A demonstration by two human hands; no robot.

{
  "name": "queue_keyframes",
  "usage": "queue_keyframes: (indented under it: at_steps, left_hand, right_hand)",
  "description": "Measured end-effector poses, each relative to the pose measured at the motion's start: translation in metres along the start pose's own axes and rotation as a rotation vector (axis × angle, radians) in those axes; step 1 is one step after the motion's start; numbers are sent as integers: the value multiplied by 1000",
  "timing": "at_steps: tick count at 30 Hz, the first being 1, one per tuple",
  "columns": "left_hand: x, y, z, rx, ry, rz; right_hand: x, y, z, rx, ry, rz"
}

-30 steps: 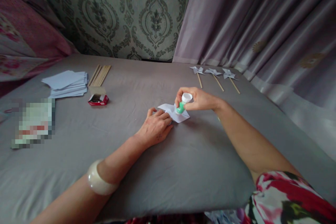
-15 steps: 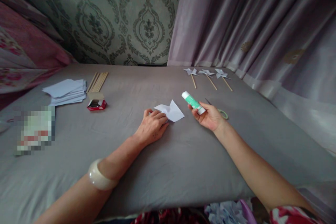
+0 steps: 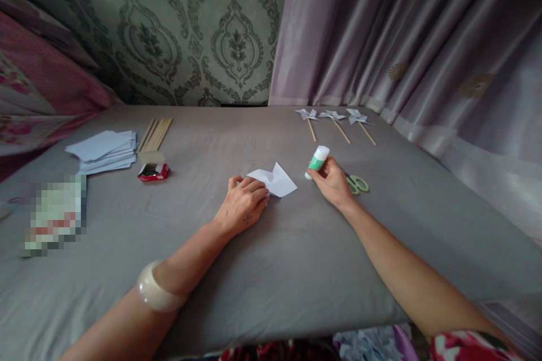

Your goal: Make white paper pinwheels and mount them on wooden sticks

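Observation:
A folded white paper (image 3: 279, 182) lies on the grey cloth with a pointed corner standing up. My left hand (image 3: 243, 203), a pale bangle on its forearm, has its curled fingers closed on the paper's left edge. My right hand (image 3: 334, 183) grips a green and white glue stick (image 3: 317, 159) just above the cloth, apart from the paper and tilted, its broad white end up. Behind that hand lie scissors (image 3: 359, 184) with pale green handles, their blades mostly hidden.
Three paper pinwheels on sticks (image 3: 334, 117) lie at the back right. On the left are a stack of white paper (image 3: 104, 151), several wooden sticks (image 3: 156, 135), an open red box (image 3: 153, 172) of small dark items, and a blurred packet (image 3: 55, 214). A curtain (image 3: 381, 34) hangs at right.
My right hand has lifted the glue stick off the paper, moved it right and turned it from lying slanted to nearly upright. The scissors have come into view. My left hand stays on the paper.

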State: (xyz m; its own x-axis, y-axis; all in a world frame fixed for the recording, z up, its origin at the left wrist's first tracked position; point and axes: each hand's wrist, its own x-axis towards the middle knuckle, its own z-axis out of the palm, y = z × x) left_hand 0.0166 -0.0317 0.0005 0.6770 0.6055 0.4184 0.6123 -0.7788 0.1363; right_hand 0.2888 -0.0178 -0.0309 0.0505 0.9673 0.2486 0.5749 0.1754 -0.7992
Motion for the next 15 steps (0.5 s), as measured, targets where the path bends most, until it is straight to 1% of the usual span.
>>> queue_keyframes:
  at_steps: [2, 5, 6, 8, 9, 10, 12, 13, 15]
  left_hand:
    - [0, -1, 0, 1, 5, 6]
    - [0, -1, 1, -1, 14, 8]
    - [-1, -1, 1, -1, 16, 5]
    - [0, 0, 1, 1, 16, 3]
    - [0, 1, 1, 3, 13, 3]
    - [0, 1, 0, 4, 7, 5]
    - [0, 3, 0, 4, -7, 3]
    - [1, 3, 0, 2, -14, -2]
    - [1, 4, -1, -5, -28, -12]
  right_hand:
    - [-2, -1, 2, 4, 126, 38]
    - [-11, -10, 2, -25, 242, 79]
    - [-16, -16, 1, -63, 287, 91]
    - [-28, -32, 0, -221, 381, 95]
    - [-34, -42, 1, -283, 378, 49]
    - [-39, -52, 4, -304, 320, -16]
    - [-46, -71, 13, -261, 108, -142]
    - [-47, -79, 19, -245, 7, -180]
    - [-43, -89, 32, -270, -97, -203]
